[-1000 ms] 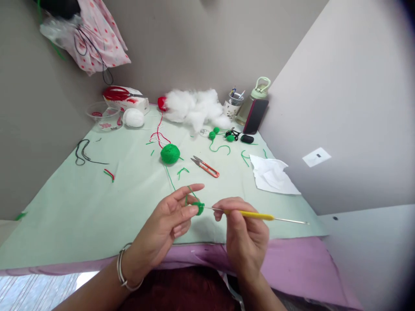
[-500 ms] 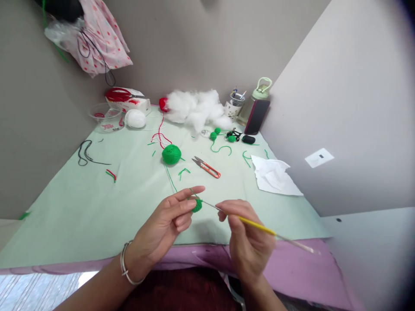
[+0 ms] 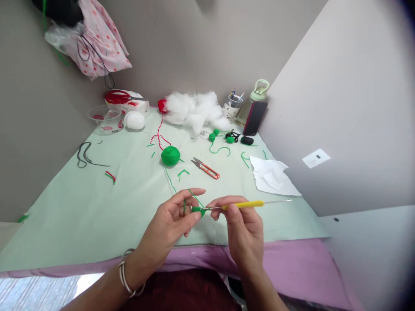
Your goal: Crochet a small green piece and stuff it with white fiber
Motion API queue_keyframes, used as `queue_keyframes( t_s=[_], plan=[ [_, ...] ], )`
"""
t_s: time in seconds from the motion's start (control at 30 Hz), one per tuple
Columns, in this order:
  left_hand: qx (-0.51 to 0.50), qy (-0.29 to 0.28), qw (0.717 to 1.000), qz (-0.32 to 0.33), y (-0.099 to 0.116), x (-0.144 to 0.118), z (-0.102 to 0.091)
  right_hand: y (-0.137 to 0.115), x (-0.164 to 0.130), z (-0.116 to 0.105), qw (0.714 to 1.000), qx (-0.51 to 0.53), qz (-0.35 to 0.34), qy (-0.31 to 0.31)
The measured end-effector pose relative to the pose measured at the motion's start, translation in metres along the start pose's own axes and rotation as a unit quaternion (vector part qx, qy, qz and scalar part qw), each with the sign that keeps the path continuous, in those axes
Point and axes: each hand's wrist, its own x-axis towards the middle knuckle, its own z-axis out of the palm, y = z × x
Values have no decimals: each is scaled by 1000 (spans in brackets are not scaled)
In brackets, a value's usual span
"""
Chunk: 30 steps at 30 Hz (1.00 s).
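Between the thumb and fingers of my left hand is a small green crochet piece. Its working yarn runs over my raised index finger and back to a green yarn ball on the table. My right hand is closed round the yellow grip of a crochet hook, held almost level. The hook's thin metal tip meets the green piece, and its other metal end points right. Just beyond my hands lie orange-handled thread snips and a green yarn scrap.
White stuffing and a red yarn ball are at the back. A phone leans on a bottle beside a pen cup. Crumpled paper lies right. Red scissors rest on a box at back left, near white yarn.
The hook has swung from slanting down to the right to nearly level, as my right hand turned and shifted slightly left. My left hand has tilted the green piece.
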Motion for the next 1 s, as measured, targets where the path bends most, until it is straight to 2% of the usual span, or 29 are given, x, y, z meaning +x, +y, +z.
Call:
queue_keyframes(
  t_s=[0.1, 0.2, 0.27, 0.3, 0.33, 0.37, 0.43, 0.5, 0.57, 0.63, 0.73, 0.83, 0.9, 0.93, 1.0],
  plan=[
    [42, 34, 998, 21, -1, -1, 3, -5, -3, 0, 987, -133, -89, -28],
    [55, 75, 995, 44, -2, -3, 7, -3, -7, 2, 934, -263, -229, -77],
    [3, 63, 998, 14, -1, -3, 10, 2, -9, 3, 888, -338, -303, -73],
    [-40, 41, 998, -18, 0, -2, 10, 5, -11, 3, 873, -360, -324, -63],
    [-86, 15, 995, -53, 2, -2, 10, 6, -11, 4, 869, -364, -332, -50],
    [-129, -7, 988, -84, 4, -1, 9, 7, -12, 4, 879, -348, -323, -40],
    [-191, -27, 975, -114, 8, 2, 6, 6, -12, 3, 926, -268, -264, -22],
    [-211, -20, 971, -106, 12, 3, 4, 1, -10, 3, 968, -169, -183, 7],
    [-199, -18, 975, -92, 13, 3, 4, -3, -6, 4, 986, -108, -124, 14],
    [-171, -20, 982, -81, 13, 2, 7, -5, -4, 5, 990, -96, -105, -4],
    [-129, 3, 990, -56, 9, 0, 12, -3, -4, 7, 981, -142, -130, -30],
    [-122, 19, 991, -44, 6, 1, 14, 3, -9, 7, 946, -241, -211, -42],
    [-153, 5, 986, -70, 7, 2, 12, 5, -11, 5, 919, -291, -261, -49],
    [-175, -4, 981, -89, 7, 3, 11, 4, -11, 4, 917, -294, -267, -44],
    [-214, -17, 970, -116, 9, 5, 8, 1, -9, 3, 940, -252, -230, -19]
  ],
)
